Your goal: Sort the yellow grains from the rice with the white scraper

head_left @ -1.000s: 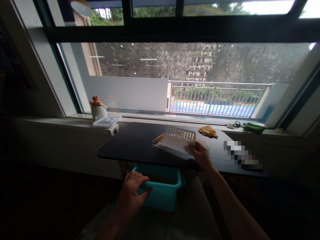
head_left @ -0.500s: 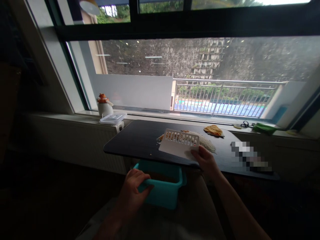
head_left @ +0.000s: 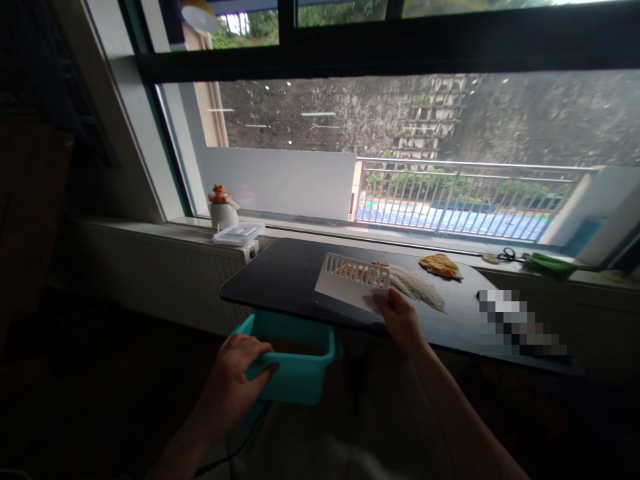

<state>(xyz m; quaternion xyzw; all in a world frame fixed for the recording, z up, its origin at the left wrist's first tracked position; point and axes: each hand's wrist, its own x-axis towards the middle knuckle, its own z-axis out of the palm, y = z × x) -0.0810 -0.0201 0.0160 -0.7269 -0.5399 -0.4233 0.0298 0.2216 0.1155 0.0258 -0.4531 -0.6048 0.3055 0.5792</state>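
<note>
My left hand [head_left: 243, 367] is closed on the near left rim of a turquoise plastic bin [head_left: 295, 383], thumb outside and fingers over the edge. Brown loose material [head_left: 290, 346] lies inside the bin, which sits just below the table's front edge. In my right hand [head_left: 403, 317] is a thin white slotted plate [head_left: 345, 291], pinched at its lower right corner. It tilts over the dark table, its row of slots toward the far side. Orange-brown bits show through the slots. Right behind it spreads a pile of pale grains [head_left: 417, 287], partly hidden by the plate.
The dark tabletop [head_left: 285, 270] stands against the window sill. An orange-yellow cloth [head_left: 440, 265] lies at its back right, near a pixelated object [head_left: 520, 323]. Black scissors [head_left: 507, 254] and a green cloth [head_left: 550, 265] are on the sill. A clear plastic lid [head_left: 239, 233] rests on the radiator, left.
The bin has moved left along the table's front edge with my left hand on it. My right hand has shifted the slotted plate left, uncovering more of the grain pile. The view has swung slightly left.
</note>
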